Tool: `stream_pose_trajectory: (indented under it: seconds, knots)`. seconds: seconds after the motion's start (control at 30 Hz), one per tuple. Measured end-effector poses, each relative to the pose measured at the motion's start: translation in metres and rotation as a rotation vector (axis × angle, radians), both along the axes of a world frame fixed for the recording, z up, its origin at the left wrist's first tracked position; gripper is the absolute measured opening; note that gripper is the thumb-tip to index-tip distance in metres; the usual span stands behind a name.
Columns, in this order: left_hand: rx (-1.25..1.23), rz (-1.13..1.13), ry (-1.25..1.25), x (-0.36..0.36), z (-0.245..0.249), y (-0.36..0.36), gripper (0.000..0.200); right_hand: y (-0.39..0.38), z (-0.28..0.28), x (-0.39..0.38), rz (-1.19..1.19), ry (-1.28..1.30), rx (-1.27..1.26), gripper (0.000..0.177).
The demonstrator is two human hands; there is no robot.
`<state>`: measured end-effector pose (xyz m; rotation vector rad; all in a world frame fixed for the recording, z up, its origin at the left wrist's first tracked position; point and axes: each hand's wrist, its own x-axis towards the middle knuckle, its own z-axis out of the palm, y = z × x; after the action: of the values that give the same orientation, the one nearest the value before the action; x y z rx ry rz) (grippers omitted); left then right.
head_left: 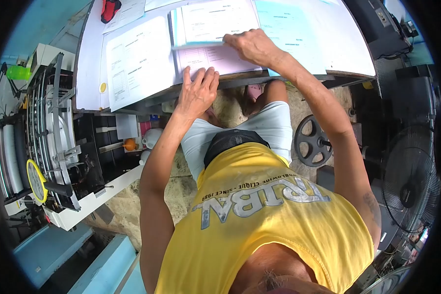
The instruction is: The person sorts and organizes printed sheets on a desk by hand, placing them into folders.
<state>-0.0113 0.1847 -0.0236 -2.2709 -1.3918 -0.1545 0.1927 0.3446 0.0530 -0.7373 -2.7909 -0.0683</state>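
My right hand [257, 47] has its fingers bent in a pinch on the near edge of a lifted stack of printed forms [215, 22], white on top with bluish edges. A pink printed form [196, 58] lies under that raised edge. My left hand [199, 92] rests with fingers spread on the near edge of the pink form. To the left lies a pile of white printed forms [139, 63]. On the right, light-blue printed forms [291, 34] lie flat, partly behind my right hand and wrist.
A red and black object [110, 10] sits at the table's far left, and a small yellow disc [103, 87] near its left edge. Machinery [59, 132] stands on the left. A black handwheel [312, 140] and a fan [409, 181] are on the right.
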Motion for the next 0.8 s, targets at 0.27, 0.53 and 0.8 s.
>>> stream_pose_trajectory:
  seconds: [0.27,0.53,0.8]
  knots:
    - [0.13,-0.062,-0.099,-0.004,0.006,0.017,0.032,-0.013,-0.007,0.0,0.05,0.109,0.13,0.024]
    - [0.014,0.027,-0.518,-0.005,0.032,0.023,0.007,-0.035,-0.015,0.003,0.077,0.016,0.039,0.017]
    - [-0.534,0.286,-0.742,-0.01,0.08,0.04,0.017,-0.028,-0.028,0.009,0.104,0.108,-0.026,0.03]
